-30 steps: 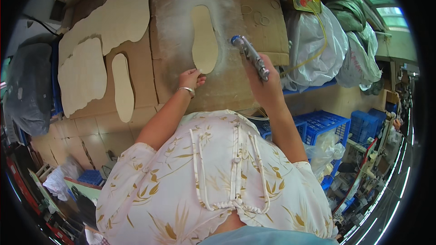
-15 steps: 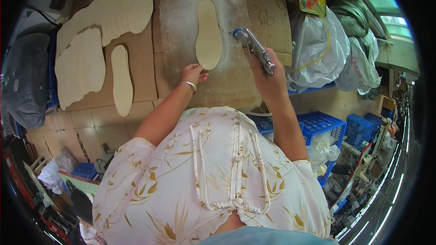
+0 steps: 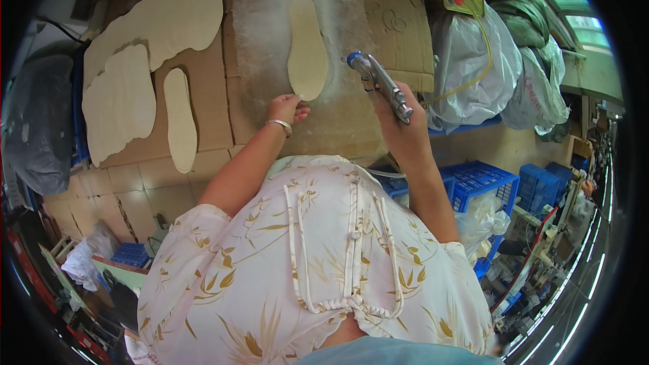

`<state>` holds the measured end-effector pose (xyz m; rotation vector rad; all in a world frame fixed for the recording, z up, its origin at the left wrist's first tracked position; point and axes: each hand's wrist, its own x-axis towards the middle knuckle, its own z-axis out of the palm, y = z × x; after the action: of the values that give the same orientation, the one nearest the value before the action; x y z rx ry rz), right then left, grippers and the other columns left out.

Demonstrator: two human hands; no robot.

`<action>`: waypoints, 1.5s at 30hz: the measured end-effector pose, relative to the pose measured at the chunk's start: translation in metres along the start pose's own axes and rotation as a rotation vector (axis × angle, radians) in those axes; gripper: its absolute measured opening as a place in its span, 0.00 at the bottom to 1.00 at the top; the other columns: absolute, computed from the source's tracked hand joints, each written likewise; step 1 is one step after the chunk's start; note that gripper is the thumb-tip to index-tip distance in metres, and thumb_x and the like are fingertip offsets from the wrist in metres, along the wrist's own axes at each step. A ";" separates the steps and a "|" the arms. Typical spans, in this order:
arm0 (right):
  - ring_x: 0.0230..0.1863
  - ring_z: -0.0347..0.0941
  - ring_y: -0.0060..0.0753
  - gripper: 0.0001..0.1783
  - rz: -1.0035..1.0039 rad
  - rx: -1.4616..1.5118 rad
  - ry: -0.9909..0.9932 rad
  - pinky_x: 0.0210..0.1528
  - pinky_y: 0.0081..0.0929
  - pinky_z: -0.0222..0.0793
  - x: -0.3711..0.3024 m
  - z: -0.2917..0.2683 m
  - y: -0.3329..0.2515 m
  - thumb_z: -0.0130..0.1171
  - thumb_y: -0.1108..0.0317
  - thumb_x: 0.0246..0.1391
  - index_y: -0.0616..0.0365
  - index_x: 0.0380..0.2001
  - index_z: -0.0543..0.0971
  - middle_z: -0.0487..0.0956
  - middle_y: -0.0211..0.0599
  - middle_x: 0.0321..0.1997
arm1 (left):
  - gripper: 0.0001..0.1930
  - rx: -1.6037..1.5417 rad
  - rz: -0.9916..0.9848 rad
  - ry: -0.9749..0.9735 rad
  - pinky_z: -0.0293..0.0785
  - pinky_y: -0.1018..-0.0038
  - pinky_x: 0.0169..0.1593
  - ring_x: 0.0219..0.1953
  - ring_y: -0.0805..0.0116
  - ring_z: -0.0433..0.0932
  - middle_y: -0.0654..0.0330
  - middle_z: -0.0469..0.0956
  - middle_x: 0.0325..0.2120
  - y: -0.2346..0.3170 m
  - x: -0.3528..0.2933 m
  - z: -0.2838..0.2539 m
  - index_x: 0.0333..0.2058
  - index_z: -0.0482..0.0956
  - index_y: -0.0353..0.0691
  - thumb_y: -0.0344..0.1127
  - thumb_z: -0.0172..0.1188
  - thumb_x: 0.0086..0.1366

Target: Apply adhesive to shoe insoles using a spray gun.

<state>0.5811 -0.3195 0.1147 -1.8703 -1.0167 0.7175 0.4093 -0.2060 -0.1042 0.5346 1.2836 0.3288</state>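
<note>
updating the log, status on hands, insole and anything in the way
Left hand touching near end of insole. Right hand gripping spray gun. Insole flat on white-dusted sheet. Nothing lying across it.

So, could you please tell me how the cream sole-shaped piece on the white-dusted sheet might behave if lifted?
The sole-shaped piece is probably light, as it looks thin. It may flex somewhat, being long and slim, though its stiffness can't be seen directly. Lying flat, it seems unlikely to roll.

Head-worn fisheye; looks steeply down past patterned shirt (image 3: 321,243) to cardboard worktop (image 3: 213,108); close, wide; edges bow.
</note>
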 end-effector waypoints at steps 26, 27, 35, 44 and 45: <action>0.21 0.63 0.20 0.13 -0.051 0.018 -0.029 0.25 0.21 0.62 0.007 0.001 -0.002 0.58 0.62 0.56 0.59 0.38 0.72 0.70 0.30 0.19 | 0.09 0.037 -0.007 0.011 0.78 0.76 0.27 0.28 0.66 0.79 0.55 0.77 0.31 0.001 0.002 0.000 0.37 0.72 0.34 0.33 0.57 0.61; 0.21 0.63 0.20 0.13 -0.013 0.004 -0.013 0.25 0.21 0.62 0.009 0.000 -0.005 0.58 0.62 0.55 0.59 0.38 0.72 0.70 0.31 0.19 | 0.09 0.039 -0.010 0.010 0.78 0.76 0.27 0.28 0.66 0.79 0.55 0.77 0.31 0.001 0.003 0.000 0.37 0.72 0.34 0.33 0.57 0.61; 0.20 0.63 0.21 0.13 -0.061 0.007 -0.020 0.25 0.21 0.62 0.005 0.001 -0.003 0.58 0.63 0.55 0.59 0.38 0.72 0.70 0.32 0.19 | 0.09 0.003 -0.004 0.021 0.77 0.78 0.23 0.25 0.67 0.79 0.54 0.77 0.28 0.003 0.001 0.002 0.36 0.72 0.32 0.32 0.56 0.60; 0.20 0.64 0.22 0.12 -0.027 0.011 -0.051 0.25 0.22 0.63 0.003 -0.002 -0.002 0.58 0.63 0.55 0.59 0.38 0.72 0.71 0.33 0.19 | 0.09 0.043 -0.012 0.018 0.78 0.76 0.27 0.27 0.65 0.79 0.54 0.77 0.30 0.003 0.001 0.002 0.38 0.71 0.34 0.32 0.55 0.61; 0.20 0.64 0.22 0.12 -0.005 -0.019 -0.034 0.25 0.22 0.63 0.005 -0.003 -0.001 0.58 0.63 0.55 0.58 0.38 0.72 0.71 0.33 0.19 | 0.09 0.040 -0.012 0.014 0.78 0.75 0.27 0.27 0.65 0.79 0.54 0.77 0.30 0.002 0.003 0.000 0.37 0.71 0.33 0.32 0.55 0.61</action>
<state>0.5860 -0.3158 0.1168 -1.8772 -1.0526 0.7416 0.4105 -0.2029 -0.1060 0.5591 1.3087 0.2985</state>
